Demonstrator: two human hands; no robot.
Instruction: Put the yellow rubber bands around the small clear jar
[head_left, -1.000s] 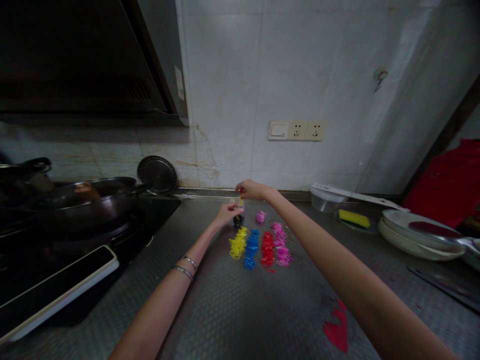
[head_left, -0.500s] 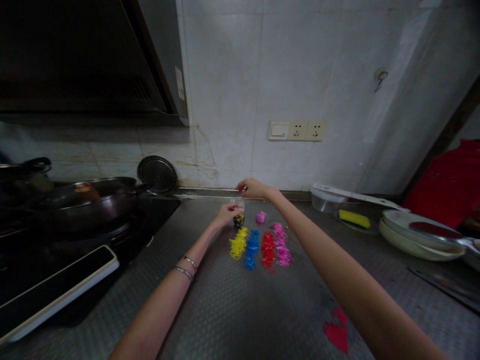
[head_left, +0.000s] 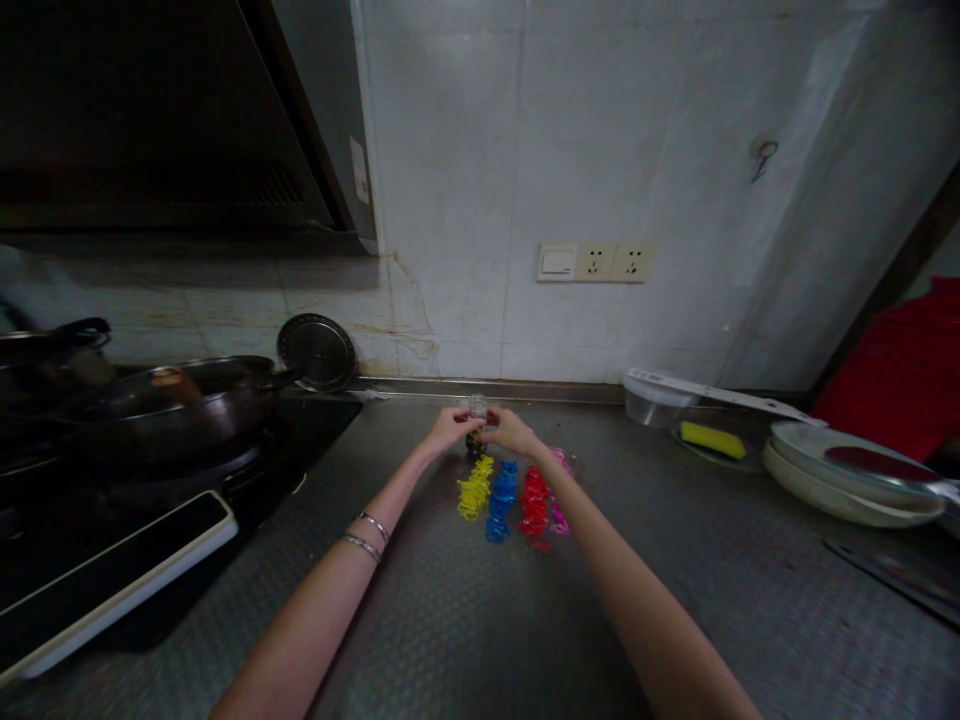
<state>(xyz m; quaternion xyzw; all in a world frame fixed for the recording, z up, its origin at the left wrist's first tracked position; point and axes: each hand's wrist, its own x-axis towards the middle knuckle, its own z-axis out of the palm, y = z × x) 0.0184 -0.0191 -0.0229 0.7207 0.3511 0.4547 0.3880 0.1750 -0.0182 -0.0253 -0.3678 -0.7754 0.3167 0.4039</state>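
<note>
Both my hands meet at a small clear glass jar [head_left: 478, 406] standing at the far middle of the metal counter [head_left: 465, 620]. My left hand [head_left: 450, 428] curls around the jar's left side. My right hand [head_left: 508, 430] is closed against its right side; what its fingertips pinch is too small to see. Just in front of the hands lie rows of little loops: yellow [head_left: 475, 487], blue [head_left: 502, 500], red [head_left: 535, 502] and pink [head_left: 559, 515], the pink row partly hidden by my right forearm. A dark small thing sits below the jar.
A black wok [head_left: 180, 405] and stove [head_left: 112, 520] fill the left. A round lid [head_left: 316, 352] leans on the wall. At the right stand a clear tub [head_left: 646, 398], a yellow sponge [head_left: 711, 438], stacked plates [head_left: 840, 480] and something red [head_left: 900, 380].
My right hand came down from above the jar to its right side, beside my left hand. Its forearm now covers the pink ball and part of the pink row.
</note>
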